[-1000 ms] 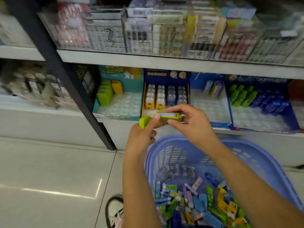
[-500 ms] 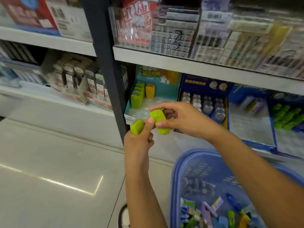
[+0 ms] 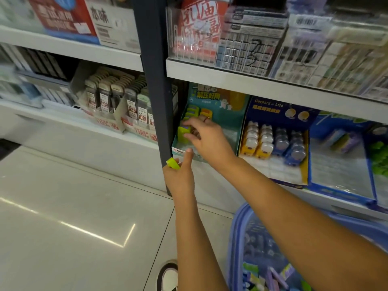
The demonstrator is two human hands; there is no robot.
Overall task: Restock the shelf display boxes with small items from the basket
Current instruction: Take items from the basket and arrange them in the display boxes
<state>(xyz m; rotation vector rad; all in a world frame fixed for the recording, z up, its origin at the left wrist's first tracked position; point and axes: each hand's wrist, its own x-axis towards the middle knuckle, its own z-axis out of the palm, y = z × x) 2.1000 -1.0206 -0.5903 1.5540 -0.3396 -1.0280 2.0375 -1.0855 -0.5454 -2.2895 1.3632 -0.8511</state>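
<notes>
My right hand [image 3: 206, 139] reaches into the teal display box [image 3: 231, 114] on the lower shelf and holds a lime-green item [image 3: 183, 132] upright at the front of the box's left row. More green and one orange item [image 3: 204, 112] stand behind it. My left hand [image 3: 180, 177] hovers just below the box's front edge, fingers closed on a second lime-green item [image 3: 173, 163]. The blue basket [image 3: 237, 238] with mixed small items sits at the bottom right.
A dark shelf post [image 3: 156, 80] stands directly left of the teal box. A navy display box [image 3: 277, 143] with yellow and blue items sits to its right, then blue boxes [image 3: 340, 156]. Packaged goods fill the upper shelf. My shoe [image 3: 168, 276] rests on the tiled floor.
The view swung right-to-left toward the teal box. My right hand carried its green item from in front of me into the box's left row. My left hand stayed low with the other green item.
</notes>
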